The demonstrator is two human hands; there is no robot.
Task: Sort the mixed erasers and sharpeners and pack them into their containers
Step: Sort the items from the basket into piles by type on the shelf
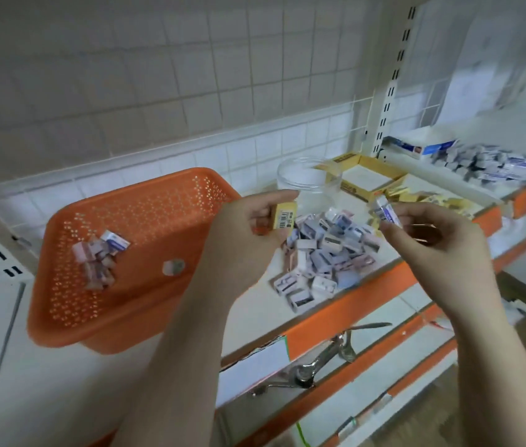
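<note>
The loose pile of sharpeners (326, 253) lay on the white shelf (381, 262), and everything else sat around it. Just above the pile the left hand (248, 233) pinched a small yellow box (285, 215) with a barcode, while the right hand (432, 240) held a white-and-blue eraser (384, 210) between thumb and fingertips. Behind the pile stood a clear round jar (308, 182), with open yellow cardboard boxes (368, 179) further back. Left of the pile, an orange perforated basket (126, 250) held a few small wrapped pieces (97, 259). Far right of the pile lay a heap of wrapped erasers (487, 164).
</note>
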